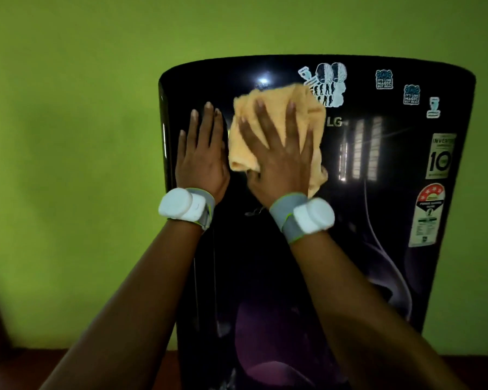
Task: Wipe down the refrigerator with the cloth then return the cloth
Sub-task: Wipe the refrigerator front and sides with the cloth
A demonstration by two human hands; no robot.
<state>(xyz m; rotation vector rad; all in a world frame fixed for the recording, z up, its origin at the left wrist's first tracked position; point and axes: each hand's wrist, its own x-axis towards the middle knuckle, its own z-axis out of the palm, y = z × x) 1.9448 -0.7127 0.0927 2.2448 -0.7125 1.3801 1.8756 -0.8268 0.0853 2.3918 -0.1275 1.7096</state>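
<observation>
Cloth is pressed flat against the refrigerator door's upper part by the right hand, fingers spread; the left hand lies open beside. Wiping is underway; lower areas likely follow.

Dark refrigerator stands on reddish-brown floor, against green wall. Nothing more of the floor shows.

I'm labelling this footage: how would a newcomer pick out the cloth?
Find the dark glossy refrigerator against the green wall. High on its door, the right hand presses flat on the cloth. It is the only soft, peach-orange thing there, unlike the flat white stickers beside it.
</observation>
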